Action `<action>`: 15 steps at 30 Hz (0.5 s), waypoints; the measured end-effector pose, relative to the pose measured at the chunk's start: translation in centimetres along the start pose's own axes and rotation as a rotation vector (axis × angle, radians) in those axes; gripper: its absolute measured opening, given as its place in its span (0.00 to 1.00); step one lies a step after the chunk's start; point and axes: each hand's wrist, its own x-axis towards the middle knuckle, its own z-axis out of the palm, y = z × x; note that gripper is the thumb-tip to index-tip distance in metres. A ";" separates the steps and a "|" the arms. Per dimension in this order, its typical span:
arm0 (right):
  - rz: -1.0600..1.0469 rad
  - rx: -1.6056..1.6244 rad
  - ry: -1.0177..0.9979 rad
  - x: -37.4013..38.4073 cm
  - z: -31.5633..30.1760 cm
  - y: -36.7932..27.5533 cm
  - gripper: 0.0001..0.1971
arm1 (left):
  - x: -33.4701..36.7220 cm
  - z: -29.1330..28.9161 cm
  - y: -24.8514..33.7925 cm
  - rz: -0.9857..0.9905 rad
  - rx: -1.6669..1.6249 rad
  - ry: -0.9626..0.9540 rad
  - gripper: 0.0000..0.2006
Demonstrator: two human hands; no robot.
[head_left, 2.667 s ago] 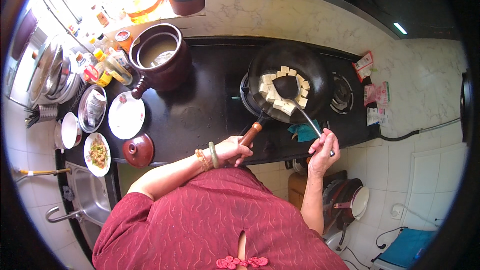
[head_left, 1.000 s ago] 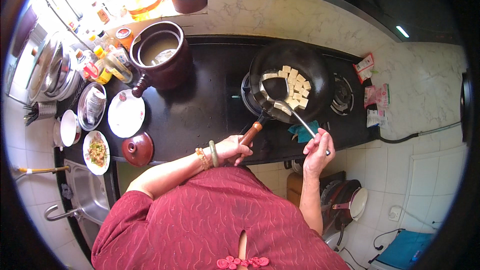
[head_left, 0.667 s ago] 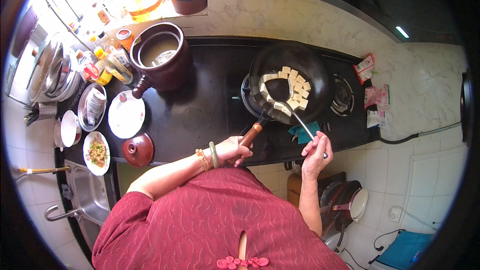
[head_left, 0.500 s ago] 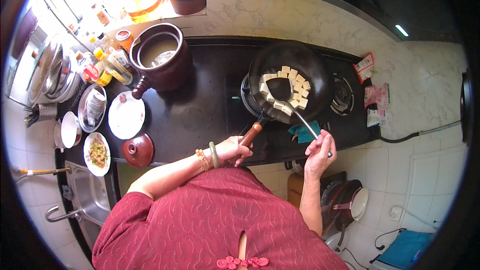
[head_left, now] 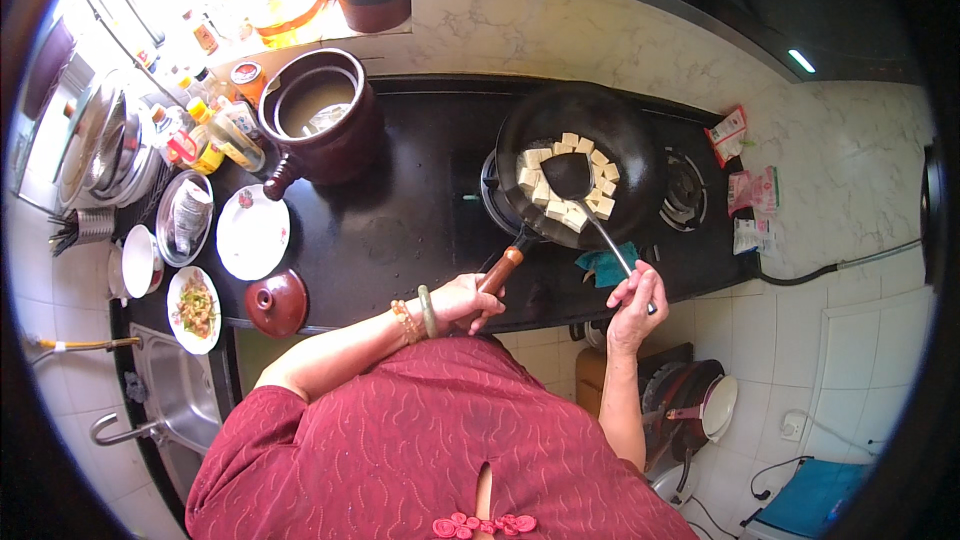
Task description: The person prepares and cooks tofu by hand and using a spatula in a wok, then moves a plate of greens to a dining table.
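Note:
My left hand (head_left: 471, 304) is closed around the wooden handle (head_left: 501, 270) of a black wok (head_left: 632, 140), which sits tilted over the left burner. White tofu cubes (head_left: 604, 206) lie in a rough ring on its inner surface. In my right hand (head_left: 637, 302) is the long metal handle of a wok spatula (head_left: 606, 236). The spatula's broad dark head rests in the wok among the cubes, with tofu on nearly every side of it. The underside of the head is hidden.
Left of the wok stands a brown clay pot (head_left: 345, 145) holding liquid, with its lid (head_left: 276, 303) nearer me. A white plate (head_left: 252, 233), a dish of chopped food (head_left: 194, 310) and a fish in a bowl (head_left: 190, 215) sit further left. A teal cloth (head_left: 607, 265) lies below the wok.
The spatula head has shifted slightly right within the wok, and my right hand moved a little left and down. Some tofu cubes were pushed about. My left hand stays on the handle.

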 end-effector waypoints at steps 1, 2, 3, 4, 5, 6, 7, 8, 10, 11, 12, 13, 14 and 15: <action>0.010 0.005 0.009 0.0 0.2 -0.4 0.15 | 0.0 0.0 0.0 0.002 0.000 0.003 0.15; 0.010 0.015 0.013 0.1 0.4 -1.1 0.15 | 0.0 0.0 0.0 0.001 0.000 0.004 0.15; 0.017 0.034 0.010 0.0 0.4 -1.2 0.15 | -0.1 0.1 0.1 -0.007 0.007 0.012 0.15; 0.023 0.054 0.008 -0.1 0.5 -1.2 0.15 | -0.3 0.1 0.2 -0.014 0.014 0.020 0.15; 0.029 0.072 0.005 -0.2 0.6 -1.2 0.15 | -0.3 0.2 0.4 -0.020 0.021 0.027 0.15; 0.031 0.075 -0.010 -0.4 0.4 -0.9 0.15 | -0.3 0.2 0.3 -0.011 0.015 0.020 0.15; 0.028 0.069 -0.013 -0.5 0.3 -0.5 0.15 | -0.1 0.2 0.1 -0.003 0.010 0.013 0.15; 0.026 0.062 -0.016 -0.5 0.3 0.0 0.15 | -0.1 0.3 0.2 0.006 0.003 0.006 0.15; 0.031 0.067 -0.012 -0.4 0.2 0.1 0.15 | -0.2 0.4 0.5 0.001 0.021 0.008 0.15; 0.040 0.081 -0.007 -0.4 0.4 -0.4 0.15 | -0.4 0.3 0.6 0.001 0.030 0.015 0.15; 0.050 0.094 -0.002 -0.4 0.6 -1.2 0.14 | -0.4 0.2 0.5 0.000 0.030 0.019 0.15; 0.059 0.108 0.003 -0.4 0.7 -1.6 0.14 | -0.4 0.1 0.3 0.000 0.030 0.023 0.15; 0.043 0.112 -0.002 -0.5 0.3 -1.7 0.14 | -0.3 0.0 0.2 -0.001 0.030 0.024 0.15; 0.049 0.102 -0.007 -0.5 -0.1 -1.6 0.14 | -0.2 0.0 0.1 0.001 0.035 0.030 0.15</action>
